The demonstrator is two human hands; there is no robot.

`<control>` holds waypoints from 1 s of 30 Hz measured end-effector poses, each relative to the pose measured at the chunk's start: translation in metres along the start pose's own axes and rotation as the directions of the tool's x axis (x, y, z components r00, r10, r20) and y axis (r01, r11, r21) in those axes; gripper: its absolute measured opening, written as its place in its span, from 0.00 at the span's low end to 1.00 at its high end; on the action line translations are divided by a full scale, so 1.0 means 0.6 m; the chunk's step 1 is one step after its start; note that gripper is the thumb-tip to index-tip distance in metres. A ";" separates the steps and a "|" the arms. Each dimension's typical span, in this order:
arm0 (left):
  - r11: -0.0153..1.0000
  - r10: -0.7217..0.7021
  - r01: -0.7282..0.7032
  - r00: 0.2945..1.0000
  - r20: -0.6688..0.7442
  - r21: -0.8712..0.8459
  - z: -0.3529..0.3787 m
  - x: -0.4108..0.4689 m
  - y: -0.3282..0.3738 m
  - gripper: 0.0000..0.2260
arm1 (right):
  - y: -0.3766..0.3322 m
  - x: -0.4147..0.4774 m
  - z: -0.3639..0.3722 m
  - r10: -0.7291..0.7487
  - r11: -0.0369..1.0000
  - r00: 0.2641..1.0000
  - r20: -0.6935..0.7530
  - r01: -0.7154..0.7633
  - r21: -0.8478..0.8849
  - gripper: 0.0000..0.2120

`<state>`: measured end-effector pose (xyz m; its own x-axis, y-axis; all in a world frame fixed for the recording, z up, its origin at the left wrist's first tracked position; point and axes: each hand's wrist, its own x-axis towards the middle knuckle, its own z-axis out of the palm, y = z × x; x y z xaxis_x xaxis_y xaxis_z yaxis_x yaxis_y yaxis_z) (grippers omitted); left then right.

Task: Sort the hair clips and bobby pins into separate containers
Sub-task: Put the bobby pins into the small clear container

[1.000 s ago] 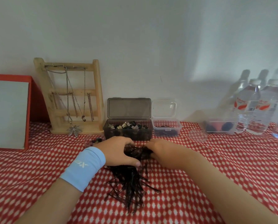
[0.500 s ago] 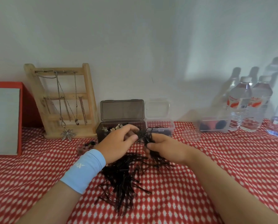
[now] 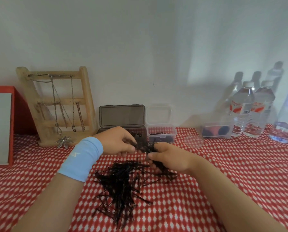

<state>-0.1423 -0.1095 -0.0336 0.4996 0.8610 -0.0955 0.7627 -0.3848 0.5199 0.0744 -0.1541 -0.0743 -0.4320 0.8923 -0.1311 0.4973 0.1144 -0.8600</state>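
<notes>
Both hands (image 3: 145,151) pinch jumbled bobby pins (image 3: 144,145).

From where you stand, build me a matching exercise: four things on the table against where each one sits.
Things:
1. Pale wooden ladder-shaped jewellery rack
2. Smoky grey hinged plastic box
3. Small clear hinged plastic box
4. Loose pile of black metal bobby pins

Places:
A. Just right of the grey box
B. On the red-and-white cloth, below both hands
C. Far left, leaning on the wall
D. Behind the left hand, lid up

Pairs: 1-C, 2-D, 3-A, 4-B
</notes>
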 end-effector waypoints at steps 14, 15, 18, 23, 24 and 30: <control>0.998 0.045 -0.044 0.999 0.025 -0.046 0.009 -0.007 0.026 0.13 | 0.007 0.022 0.019 -0.056 0.925 0.989 -0.136 0.103 0.366 0.10; 0.998 0.058 -0.057 0.998 0.020 -0.040 0.009 -0.008 0.029 0.11 | 0.009 0.024 0.021 -0.069 0.921 0.986 -0.154 0.122 0.369 0.10; 0.996 0.080 -0.077 0.996 0.044 -0.051 0.009 -0.014 0.030 0.08 | 0.013 0.027 0.023 -0.087 0.915 0.974 -0.210 0.162 0.371 0.12; 1.000 0.023 -0.023 1.000 0.001 0.007 -0.006 -0.018 0.018 0.07 | 0.007 0.027 0.026 -0.074 0.820 0.969 -0.235 0.193 0.539 0.11; 0.999 0.006 -0.008 0.998 0.068 0.032 -0.008 -0.022 0.016 0.07 | 0.007 0.026 0.024 -0.076 0.820 0.968 -0.238 0.197 0.538 0.11; 0.990 -0.008 -0.019 0.982 -0.189 -0.139 0.007 -0.006 0.022 0.13 | 0.005 0.013 0.016 -0.158 0.919 0.983 -0.093 0.181 0.350 0.09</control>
<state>-0.1324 -0.1187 -0.0298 0.4071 0.9113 0.0623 0.6886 -0.3510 0.6345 0.0653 -0.1508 -0.0828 -0.4329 0.8999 0.0530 0.1152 0.1136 -0.9868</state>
